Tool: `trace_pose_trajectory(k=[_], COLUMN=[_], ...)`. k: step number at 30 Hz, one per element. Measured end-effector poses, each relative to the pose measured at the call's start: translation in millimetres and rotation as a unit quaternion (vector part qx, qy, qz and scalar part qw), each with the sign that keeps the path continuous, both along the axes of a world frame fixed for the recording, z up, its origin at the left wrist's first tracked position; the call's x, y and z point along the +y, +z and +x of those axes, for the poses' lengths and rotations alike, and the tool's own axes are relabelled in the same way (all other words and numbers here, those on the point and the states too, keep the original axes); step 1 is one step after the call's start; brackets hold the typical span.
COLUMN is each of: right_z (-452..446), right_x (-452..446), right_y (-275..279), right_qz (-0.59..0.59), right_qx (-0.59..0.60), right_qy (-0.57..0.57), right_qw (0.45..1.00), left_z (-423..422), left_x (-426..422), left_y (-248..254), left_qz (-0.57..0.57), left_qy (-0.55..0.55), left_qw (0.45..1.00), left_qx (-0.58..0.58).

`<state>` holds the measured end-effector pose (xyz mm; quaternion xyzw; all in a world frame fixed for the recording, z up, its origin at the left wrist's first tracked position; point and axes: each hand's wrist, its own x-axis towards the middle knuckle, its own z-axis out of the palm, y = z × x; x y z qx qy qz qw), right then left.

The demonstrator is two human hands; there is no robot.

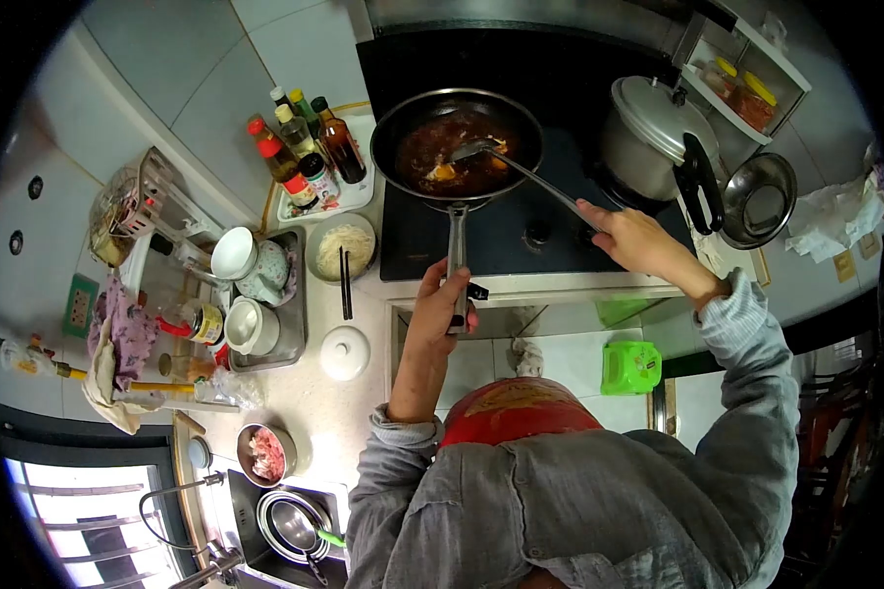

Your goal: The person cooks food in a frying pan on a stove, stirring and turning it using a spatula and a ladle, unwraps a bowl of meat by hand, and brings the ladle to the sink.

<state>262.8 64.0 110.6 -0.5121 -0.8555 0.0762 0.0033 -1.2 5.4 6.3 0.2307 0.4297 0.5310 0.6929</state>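
My left hand [442, 304] is wrapped round the handle [458, 245] of a dark frying pan [384, 157] on the stove. Brown bubbling sauce [462, 133] fills the pan's bottom, with bits of orange and yellow food [444, 172] in it. In my right hand [633, 236] is the long metal handle of a spatula [540, 182]. Its blade dips into the sauce near the pan's middle. Just left of the pan stands a bowl of pale food [344, 247], with black chopsticks [346, 285] lying across its rim.
A pressure cooker [658, 123] stands on the stove's right side. Bottles [342, 142] crowd a tray at the left. White bowls [252, 326], a lid [345, 353] and a pot of raw meat [265, 455] line the left counter. Nested bowls [295, 522] sit in the sink.
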Motion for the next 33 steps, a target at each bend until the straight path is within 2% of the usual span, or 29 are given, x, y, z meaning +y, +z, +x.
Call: trace_pose_trajectory(k=[3, 4, 6, 7, 9, 16, 19, 20, 23, 27, 28, 29, 30, 33], right_z=[6.5, 4.6, -5.5, -6.0, -2.4, -31.2, -40.6, -40.1, -30.2, -3.1, 9.7, 8.4, 13.4, 27.4], right_x=[23.2, 24.5, 24.0, 21.8, 23.2, 59.1, 63.6, 62.7, 51.0, 37.5, 38.4, 31.5, 22.2, 4.9], right_y=[-26.9, -21.9, -0.3, 8.9, 10.2, -27.6, -44.0, -43.9, -50.3, -49.6, -70.0, -54.6, -52.2, -57.6], right_qz=[0.089, 0.004, -0.165, -0.219, -0.237, -0.118, -0.088, -0.139, -0.092, -0.088, -0.030, -0.131, -0.172, -0.146], right_qx=[0.060, 0.103, 0.190, 0.248, 0.308, 0.294, 0.246, 0.203, 0.163, 0.118, 0.179, 0.177, 0.172, 0.215], right_qy=[0.078, 0.021, -0.090, -0.133, -0.156, -0.109, -0.089, -0.107, -0.035, 0.014, 0.078, 0.029, 0.014, 0.065], right_qw=[0.991, 0.994, 0.964, 0.934, 0.908, 0.942, 0.961, 0.963, 0.982, 0.989, 0.980, 0.975, 0.970, 0.963], left_z=[-0.3, 0.5, 0.7, 0.1, -1.7, 0.1, -1.1, -1.6, 2.9, 8.9, 10.2, 8.6, 11.8, 29.9], left_x=[1.4, 1.3, 0.0, 0.5, 2.8, -2.5, -2.5, -1.7, -4.8, -8.7, -11.4, -14.2, -21.7, -44.8], left_y=[-1.8, -2.9, -1.9, -1.6, -5.2, 2.5, 5.6, 4.3, 5.9, 6.8, 12.0, 15.9, 18.1, 33.5], left_qz=[-0.003, -0.005, -0.007, -0.008, -0.001, -0.018, -0.035, -0.028, -0.028, 0.006, -0.010, -0.024, -0.029, 0.022], left_qy=[-0.005, -0.007, -0.001, 0.003, -0.007, 0.007, 0.011, 0.006, 0.008, 0.041, 0.053, 0.057, 0.059, 0.121], left_qw=[1.000, 1.000, 1.000, 1.000, 1.000, 1.000, 0.999, 0.999, 1.000, 0.999, 0.998, 0.998, 0.997, 0.985], left_qx=[-0.002, -0.004, 0.001, 0.003, 0.000, 0.011, 0.029, 0.027, 0.009, 0.024, 0.026, 0.028, 0.037, 0.124])
